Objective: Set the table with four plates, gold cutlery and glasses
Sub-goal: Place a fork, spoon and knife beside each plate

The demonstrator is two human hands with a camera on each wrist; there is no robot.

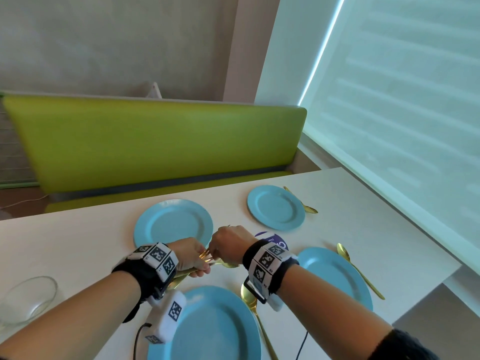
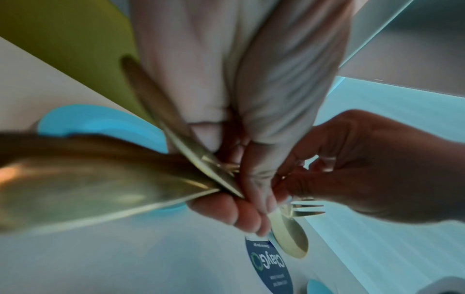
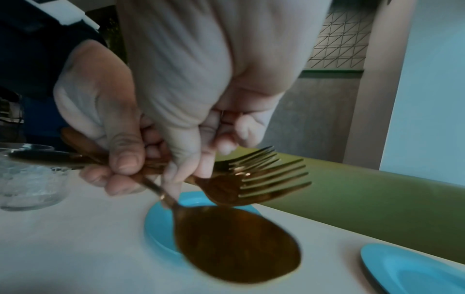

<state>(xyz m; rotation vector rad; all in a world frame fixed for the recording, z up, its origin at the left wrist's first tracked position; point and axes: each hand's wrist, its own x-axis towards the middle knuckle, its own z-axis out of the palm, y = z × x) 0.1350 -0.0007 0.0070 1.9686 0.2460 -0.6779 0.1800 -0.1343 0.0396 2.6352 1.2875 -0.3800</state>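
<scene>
Gold cutlery (image 1: 207,259), head view: bundle at frame centre, grasped by left hand (image 1: 192,257); right hand (image 1: 228,245) pinching one piece out. Four blue plates (image 1: 173,224) laid; three have spoon alongside, upper-left plate none. Judged step: separating piece for that plate. Glass bowl (image 1: 27,298), lower left: contents not discernible.

Left wrist view: fork (image 2: 305,209), spoon (image 2: 289,238) protruding lower centre.

Right wrist view: spoon bowl, fork tines centre frame. Next: single piece freed without dragging rest.

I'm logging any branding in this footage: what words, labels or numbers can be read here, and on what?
"ClayGo": on the round dark blue sticker on the table, seen mirrored in the left wrist view.
Small lines of print above and below it on the sticker: too blurred to read.
Black-and-white square marker codes on the wrist bands: patterns, with tiny characters beside them too small to read.
</scene>
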